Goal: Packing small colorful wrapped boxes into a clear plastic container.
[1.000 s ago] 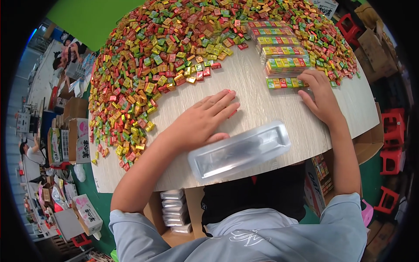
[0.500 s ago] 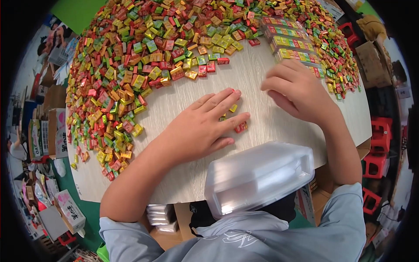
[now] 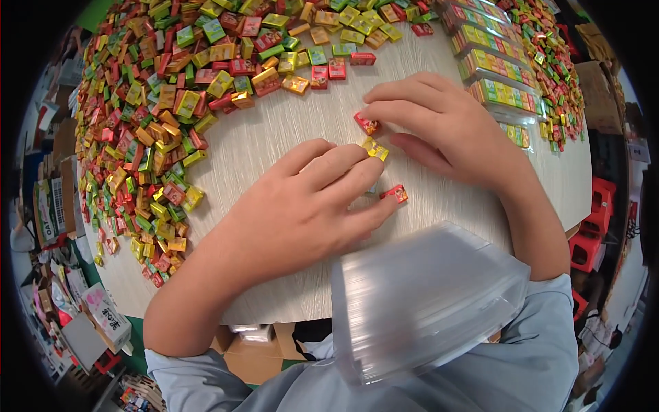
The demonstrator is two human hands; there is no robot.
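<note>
Small foil-wrapped sweets lie between my hands on the table (image 3: 274, 130). A red sweet (image 3: 366, 123) is at the fingertips of my right hand (image 3: 446, 127), whose fingers curve with the thumb held apart. A yellow sweet (image 3: 375, 149) rests by the fingertips of my left hand (image 3: 312, 192). That hand is spread low over the tabletop, fingers outstretched. Another red sweet (image 3: 396, 194) touches its index fingertip, and a pale sweet shows partly beneath its fingers. Anything else under the left palm is hidden. Both hands are open.
Stacked clear plastic containers (image 3: 425, 302) stand at the near edge, in front of my chest. A big heap of wrapped sweets (image 3: 165, 103) covers the left and far table. At right, clear packs filled with sweets (image 3: 498, 62) form a row. Red stools (image 3: 596, 213) stand beyond.
My right hand has moved left to the red sweet. My left hand has drawn back slightly, uncovering more of the sweets. The whole view has shifted.
</note>
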